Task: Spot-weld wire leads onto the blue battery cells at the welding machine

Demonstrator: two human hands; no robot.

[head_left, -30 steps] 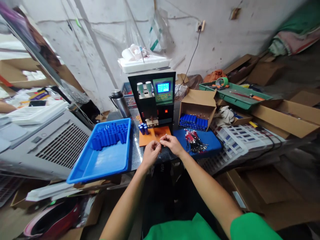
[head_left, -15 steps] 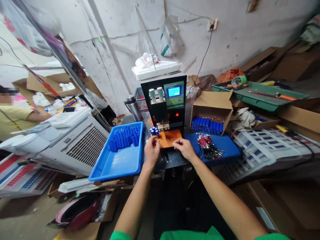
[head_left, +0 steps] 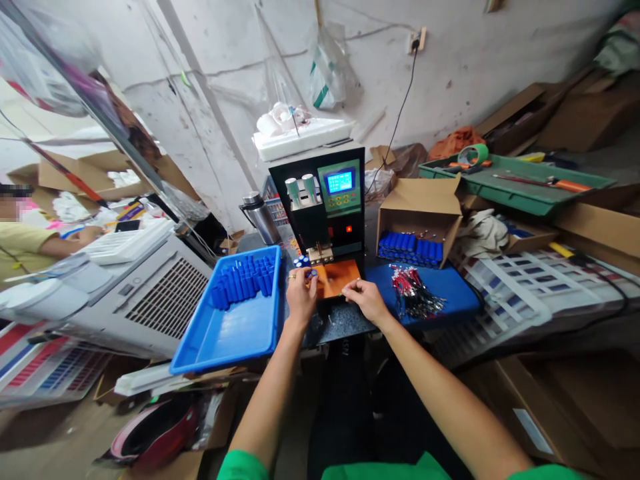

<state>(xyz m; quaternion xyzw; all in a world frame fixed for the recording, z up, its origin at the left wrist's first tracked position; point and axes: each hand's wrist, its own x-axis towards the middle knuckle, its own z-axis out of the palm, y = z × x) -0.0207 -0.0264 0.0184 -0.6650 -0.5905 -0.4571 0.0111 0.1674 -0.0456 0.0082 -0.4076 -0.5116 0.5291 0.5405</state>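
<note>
My left hand (head_left: 301,297) is closed around a blue cylindrical battery cell (head_left: 313,274), its end showing at the fingertips. It is over the left side of an orange plate (head_left: 343,270) at the foot of a black spot welder (head_left: 345,232) with a lit screen. Just behind that hand, more blue cells (head_left: 301,261) stand beside the plate. My right hand (head_left: 367,299) pinches something at the plate's front right edge, too small to make out. The welder's electrode arms (head_left: 320,254) are above the plate's back edge.
A blue tray (head_left: 227,340) of battery cells stands on the left. To the right are a pile of red and black wires (head_left: 413,293) on a blue surface and a carton (head_left: 420,197) of wired cells. A steel flask (head_left: 261,217) stands behind; a person (head_left: 25,247) sits far left.
My left hand has closed on a battery cell and tilted it, its end now showing. My right hand stays pinched near the plate's edge. The camera view has shifted slightly.
</note>
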